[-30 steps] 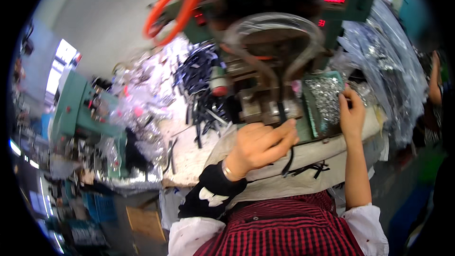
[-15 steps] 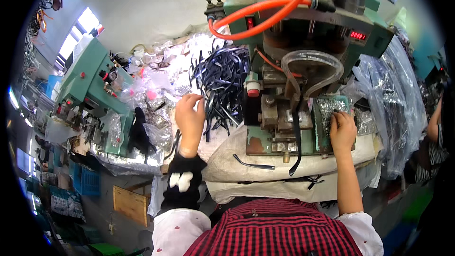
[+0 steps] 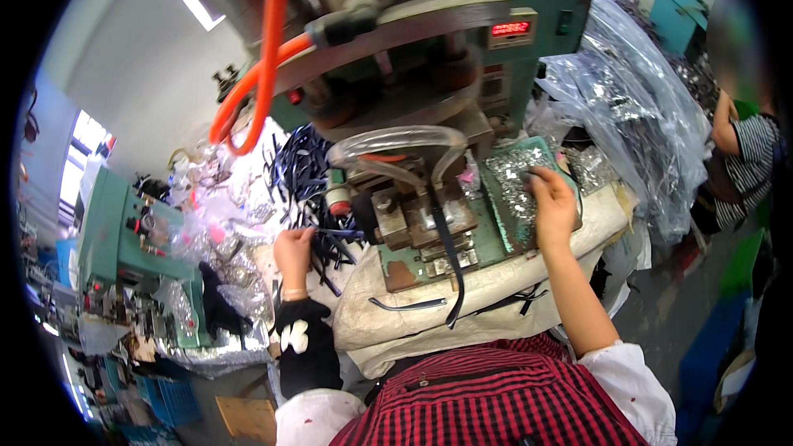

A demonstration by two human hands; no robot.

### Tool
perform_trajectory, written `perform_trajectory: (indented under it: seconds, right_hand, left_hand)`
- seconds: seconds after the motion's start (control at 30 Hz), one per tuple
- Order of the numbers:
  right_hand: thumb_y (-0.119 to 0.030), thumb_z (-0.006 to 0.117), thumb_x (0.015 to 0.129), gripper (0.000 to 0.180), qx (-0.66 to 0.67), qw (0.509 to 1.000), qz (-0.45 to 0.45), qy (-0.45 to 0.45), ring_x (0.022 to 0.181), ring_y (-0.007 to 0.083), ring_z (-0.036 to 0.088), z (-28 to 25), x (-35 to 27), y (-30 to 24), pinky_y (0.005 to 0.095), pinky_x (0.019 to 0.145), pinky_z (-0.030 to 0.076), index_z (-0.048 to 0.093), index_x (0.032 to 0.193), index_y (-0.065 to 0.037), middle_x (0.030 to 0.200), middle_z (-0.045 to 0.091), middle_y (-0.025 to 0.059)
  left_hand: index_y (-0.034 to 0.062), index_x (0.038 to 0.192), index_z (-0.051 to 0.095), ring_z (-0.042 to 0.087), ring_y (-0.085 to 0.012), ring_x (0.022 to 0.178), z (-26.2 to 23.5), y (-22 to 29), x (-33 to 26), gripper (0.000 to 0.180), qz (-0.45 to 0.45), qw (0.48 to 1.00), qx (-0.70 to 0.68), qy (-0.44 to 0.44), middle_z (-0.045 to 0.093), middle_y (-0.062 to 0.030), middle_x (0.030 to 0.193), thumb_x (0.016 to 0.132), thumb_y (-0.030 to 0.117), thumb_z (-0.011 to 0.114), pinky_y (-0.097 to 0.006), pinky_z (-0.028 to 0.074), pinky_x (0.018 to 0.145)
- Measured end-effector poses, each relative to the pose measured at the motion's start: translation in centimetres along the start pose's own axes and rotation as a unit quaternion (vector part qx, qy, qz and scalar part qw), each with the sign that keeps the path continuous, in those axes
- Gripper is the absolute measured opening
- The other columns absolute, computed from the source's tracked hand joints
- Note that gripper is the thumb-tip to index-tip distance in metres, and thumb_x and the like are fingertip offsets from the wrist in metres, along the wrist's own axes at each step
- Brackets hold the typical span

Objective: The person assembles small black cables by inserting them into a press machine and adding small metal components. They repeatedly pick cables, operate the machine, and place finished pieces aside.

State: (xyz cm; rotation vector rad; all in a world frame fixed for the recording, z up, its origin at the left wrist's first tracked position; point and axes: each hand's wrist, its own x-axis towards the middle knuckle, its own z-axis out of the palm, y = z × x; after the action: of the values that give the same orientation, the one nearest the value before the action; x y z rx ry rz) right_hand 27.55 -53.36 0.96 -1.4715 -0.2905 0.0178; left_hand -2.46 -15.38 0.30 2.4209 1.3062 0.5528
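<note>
My left hand [image 3: 293, 254] is closed at the near edge of a heap of dark eyeglass temples [image 3: 297, 167], its fingertips pinched on the end of one temple [image 3: 340, 234]. My right hand [image 3: 553, 202] reaches over a green tray [image 3: 505, 235] of small shiny metal pieces [image 3: 514, 182]. Its thumb and fingers are pinched together among the pieces; what they hold is too small to make out. Between my hands, a black temple [image 3: 448, 256] sits in the press fixture [image 3: 429, 219], its curved end hanging toward me.
The green press [image 3: 380, 41] rises ahead, with an orange hose [image 3: 273, 58] and a clear looped tube [image 3: 396, 139]. A loose temple [image 3: 406, 306] lies on the cloth-covered front edge. A second green machine [image 3: 128, 239] stands left. Plastic sheeting [image 3: 628, 107] and another person [image 3: 743, 157] are at right.
My view has turned, and the press now looms nearer and further left. My left hand has moved down to the near edge of the temple heap. My right hand stays at the tray.
</note>
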Motion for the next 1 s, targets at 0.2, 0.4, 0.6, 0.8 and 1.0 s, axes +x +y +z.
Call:
perform_trajectory:
  seconds: [0.2, 0.4, 0.6, 0.8, 1.0]
  right_hand:
    - [-0.002, 0.069, 0.088, 0.013, -0.059, 0.977, -0.168, -0.116, 0.088, 0.0185, 0.068, 5.8, -3.8, -8.7, 0.0307, 0.081, 0.052, 0.076, 0.099, -0.002, 0.095, 0.074, 0.0093]
    - [0.003, 0.067, 0.09, 0.034, 0.128, 0.977, -0.029, -0.17, 0.098, 0.0148, 0.067, 9.6, -5.8, -9.7, 0.0279, 0.088, 0.051, 0.06, 0.123, 0.005, 0.115, 0.068, 0.013]
    - [0.003, 0.064, 0.092, 0.044, 0.232, 0.947, 0.091, -0.203, 0.104, 0.0133, 0.065, 9.9, -6.7, -12.4, 0.0261, 0.095, 0.048, 0.05, 0.135, 0.005, 0.116, 0.068, 0.0128]
    - [-0.004, 0.064, 0.093, 0.039, 0.094, 0.971, -0.002, -0.221, 0.116, 0.0229, 0.062, 8.1, -7.6, -14.1, 0.034, 0.101, 0.047, 0.056, 0.131, 0.0, 0.121, 0.066, 0.017]
    - [-0.012, 0.075, 0.08, 0.026, -0.56, 0.805, -0.192, -0.04, 0.13, 0.0376, 0.051, 1.1, -2.0, -6.1, 0.048, 0.099, 0.048, 0.071, 0.105, -0.008, 0.124, 0.063, 0.0173]
  left_hand:
    - [-0.0022, 0.091, 0.073, 0.054, -0.0081, 0.064, -1.7, 2.0, -5.1, 0.016, -0.034, 0.954, -0.284, 0.093, 0.067, -0.0009, 0.074, 0.087, 0.012, 0.077, -0.025, 0.042, 0.059]
    - [0.0025, 0.099, 0.06, 0.06, -0.0084, 0.062, -2.5, 10.1, -7.6, 0.009, -0.034, 0.835, -0.541, 0.09, 0.072, -0.0076, 0.087, 0.096, 0.008, 0.067, -0.021, 0.045, 0.054]
    - [-0.0036, 0.102, 0.06, 0.066, -0.0212, 0.077, -10.7, 21.5, -7.8, 0.006, 0.409, 0.81, -0.366, 0.206, 0.07, -0.0197, 0.099, 0.099, 0.002, 0.058, -0.027, 0.055, 0.063]
    - [-0.0038, 0.095, 0.062, 0.068, -0.0252, 0.078, -8.8, 21.3, -9.0, 0.007, 0.401, 0.803, -0.41, 0.161, 0.069, -0.0189, 0.089, 0.09, -0.005, 0.066, -0.04, 0.06, 0.07]
    - [0.0044, 0.093, 0.072, 0.067, -0.0195, 0.064, -5.7, 23.7, -11.8, 0.024, 0.564, 0.79, -0.194, 0.143, 0.073, -0.0125, 0.091, 0.073, 0.005, 0.086, -0.027, 0.051, 0.053]
